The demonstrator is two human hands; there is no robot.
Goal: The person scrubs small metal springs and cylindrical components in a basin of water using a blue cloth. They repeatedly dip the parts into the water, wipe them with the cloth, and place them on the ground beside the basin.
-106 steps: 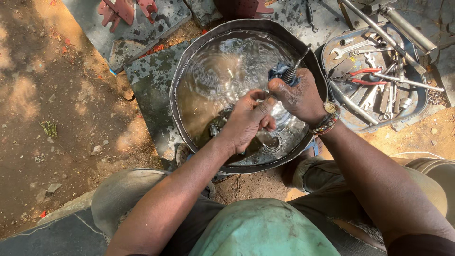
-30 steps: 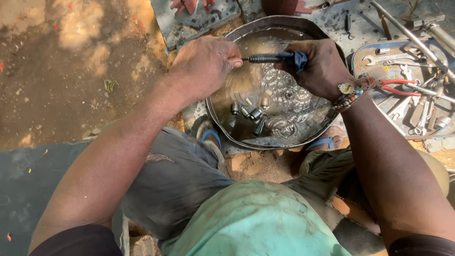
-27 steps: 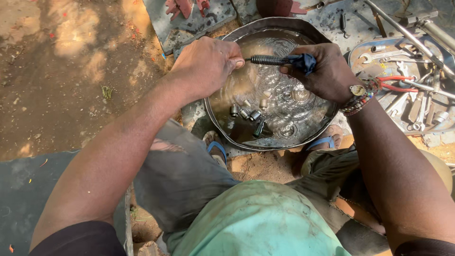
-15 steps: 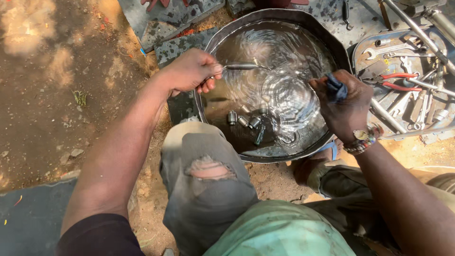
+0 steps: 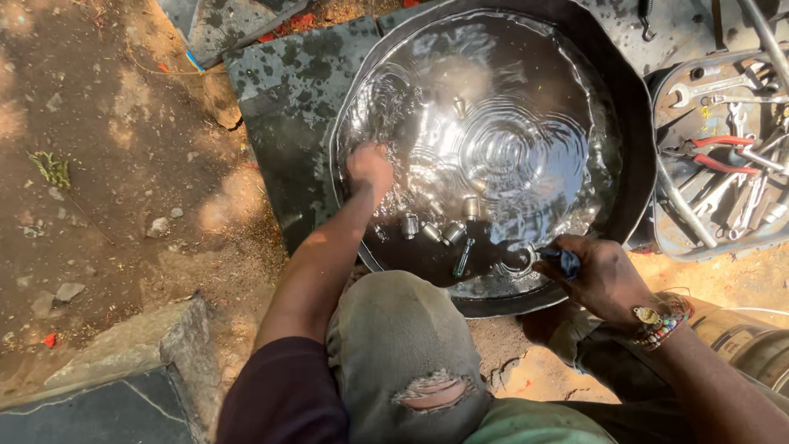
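1. Your left hand (image 5: pixel 368 168) is dipped in the liquid at the near-left rim of the basin (image 5: pixel 625 99); whether it grips anything, I cannot tell, because ripples and glare hide the fingers.
2. Your right hand (image 5: pixel 604 275) is clenched on a blue-handled tool (image 5: pixel 565 261) at the near rim. Wet, it could slip.
3. The small metal sockets (image 5: pixel 436 226) lie submerged between your hands; groping blind could scatter them.

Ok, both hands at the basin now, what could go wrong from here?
The left hand is dipped in rippling liquid in the metal basin; glare may hide the small metal parts from its fingers. The right hand grips a blue-handled tool at the rim, which might slip in.
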